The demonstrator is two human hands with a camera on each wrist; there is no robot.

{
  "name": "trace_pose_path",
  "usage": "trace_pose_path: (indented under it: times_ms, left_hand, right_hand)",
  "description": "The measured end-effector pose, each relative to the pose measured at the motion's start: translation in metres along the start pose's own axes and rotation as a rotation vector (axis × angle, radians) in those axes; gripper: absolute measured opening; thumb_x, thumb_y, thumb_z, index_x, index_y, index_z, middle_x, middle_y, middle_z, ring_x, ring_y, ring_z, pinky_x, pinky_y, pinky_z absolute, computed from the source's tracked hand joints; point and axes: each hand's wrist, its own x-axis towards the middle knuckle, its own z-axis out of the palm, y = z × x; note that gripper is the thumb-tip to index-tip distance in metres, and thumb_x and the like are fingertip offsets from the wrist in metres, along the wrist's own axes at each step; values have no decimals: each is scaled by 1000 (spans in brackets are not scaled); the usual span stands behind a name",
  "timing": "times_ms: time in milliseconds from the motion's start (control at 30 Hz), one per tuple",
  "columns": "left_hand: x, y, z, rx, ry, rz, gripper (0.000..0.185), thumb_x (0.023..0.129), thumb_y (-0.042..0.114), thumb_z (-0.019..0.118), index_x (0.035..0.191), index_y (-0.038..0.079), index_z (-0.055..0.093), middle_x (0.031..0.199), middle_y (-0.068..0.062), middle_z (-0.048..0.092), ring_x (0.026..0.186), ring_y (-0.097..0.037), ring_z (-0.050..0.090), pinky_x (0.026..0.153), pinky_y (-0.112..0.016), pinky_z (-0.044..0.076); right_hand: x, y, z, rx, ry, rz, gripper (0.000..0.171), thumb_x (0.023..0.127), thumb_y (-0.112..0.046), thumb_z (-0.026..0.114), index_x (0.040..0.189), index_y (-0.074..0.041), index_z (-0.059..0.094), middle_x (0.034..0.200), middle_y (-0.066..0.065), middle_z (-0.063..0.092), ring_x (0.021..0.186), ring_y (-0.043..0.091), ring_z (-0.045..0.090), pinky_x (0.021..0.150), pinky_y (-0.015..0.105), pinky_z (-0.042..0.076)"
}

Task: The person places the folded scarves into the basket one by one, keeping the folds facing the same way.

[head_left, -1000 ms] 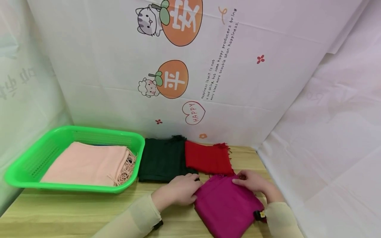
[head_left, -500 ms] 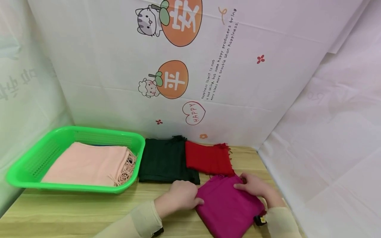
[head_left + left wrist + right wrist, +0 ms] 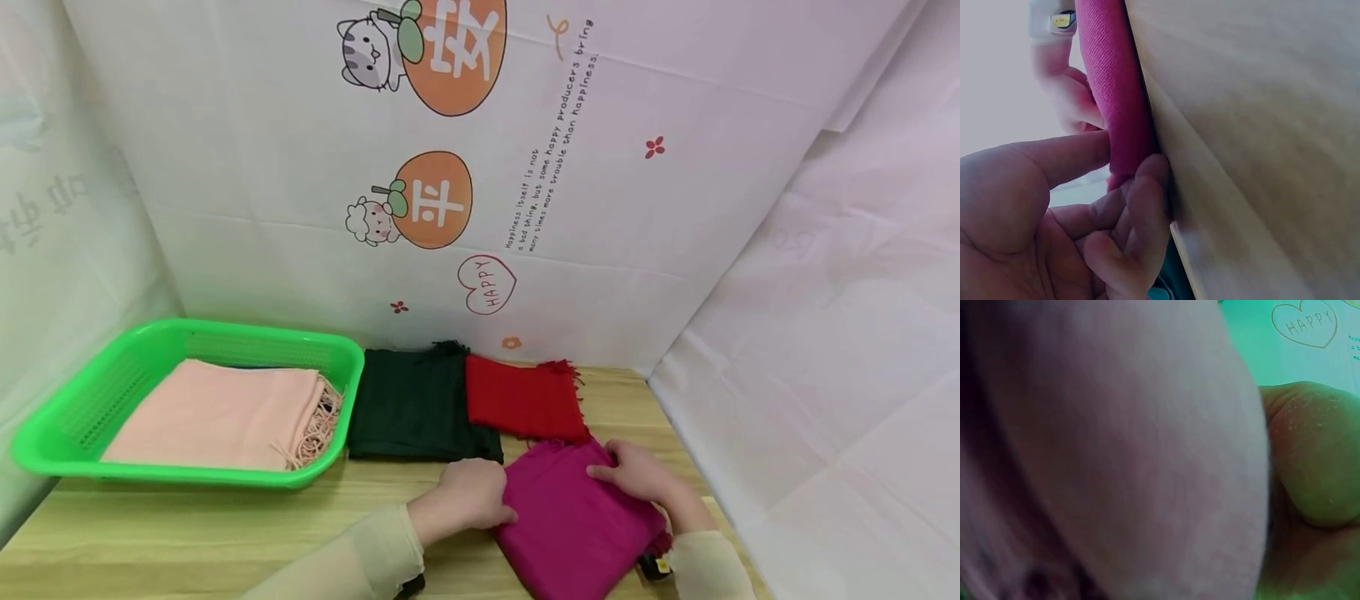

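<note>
A folded magenta scarf (image 3: 573, 521) lies on the wooden table (image 3: 187, 533) at the front right. My left hand (image 3: 471, 496) pinches its left edge; in the left wrist view the thumb lies on top of the magenta scarf (image 3: 1110, 81) and the fingers (image 3: 1147, 206) curl under it against the table (image 3: 1260, 125). My right hand (image 3: 637, 473) grips the scarf's far right corner, fingers curled over the top. The right wrist view is filled by a blurred hand and shows nothing else.
A green plastic basket (image 3: 187, 327) with a folded pink fringed scarf (image 3: 217, 412) stands at the left. A dark green scarf (image 3: 412, 404) and a red scarf (image 3: 521, 400) lie folded behind the magenta one. White printed sheets wall in the back and both sides.
My left hand has slid a little right and nearer, closing onto the scarf's left edge. My right hand has shifted slightly nearer along the far corner. The other scarves have not moved.
</note>
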Motion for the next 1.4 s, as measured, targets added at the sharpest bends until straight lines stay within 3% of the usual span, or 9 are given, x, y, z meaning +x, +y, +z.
trace_pose_path:
  times_ms: [167,333,533,767,933,1067,1200,1400]
  left_hand:
    - [0,-8,-2,-80,-2,-52,44,90,44,91,66,20,64,69,6,59,58,-12,55,54,-34,51]
    - [-3,-18,-5,-158,15,-72,46,90,36,92,61,19,61,57,5,58,47,-12,58,50,-30,48]
    - [-3,-33,-6,-172,69,-63,53,90,32,92,53,19,56,46,6,53,43,-12,57,45,-31,44]
    - [0,-49,-9,-190,107,-76,58,88,30,92,50,21,48,45,8,44,48,-15,53,45,-30,40]
    - [-4,-48,-13,-167,123,-108,54,92,34,88,55,20,51,53,4,49,52,-16,52,47,-32,41]
    - [-10,-42,-17,-68,75,-158,50,97,50,83,65,18,62,68,1,58,61,-17,54,54,-36,48]
    - [-16,-34,-20,-2,-10,-164,50,96,64,80,78,17,71,80,-1,66,70,-18,59,62,-40,54]
    - [-19,-28,-20,-73,-56,-105,51,93,64,82,77,18,69,75,2,64,67,-17,59,61,-39,53]
  right_hand:
    - [-3,-4,5,35,-6,-3,29,101,-35,83,99,-9,70,87,0,68,80,18,62,72,40,54]
    - [-7,-11,9,65,-3,3,30,100,-32,84,101,-5,70,89,2,69,82,18,64,73,40,56]
    - [-11,-15,13,53,-1,-24,31,100,-33,85,107,-5,73,92,1,72,83,17,65,73,39,56]
    - [-16,-20,12,101,-64,-83,30,102,-32,82,108,-5,73,86,-1,69,75,18,64,65,37,55]
    - [-20,-26,11,89,-45,-22,35,101,-34,83,110,-1,72,86,1,69,75,18,64,65,37,56]
    - [-24,-33,10,-1,8,68,45,99,-42,85,108,0,69,87,2,67,74,17,62,66,37,54]
    - [-25,-35,9,-47,15,110,48,98,-48,84,101,-3,68,83,3,65,73,19,61,66,38,53]
    - [-26,-33,12,-25,5,124,49,97,-52,84,95,-6,68,78,4,65,68,20,62,60,39,53]
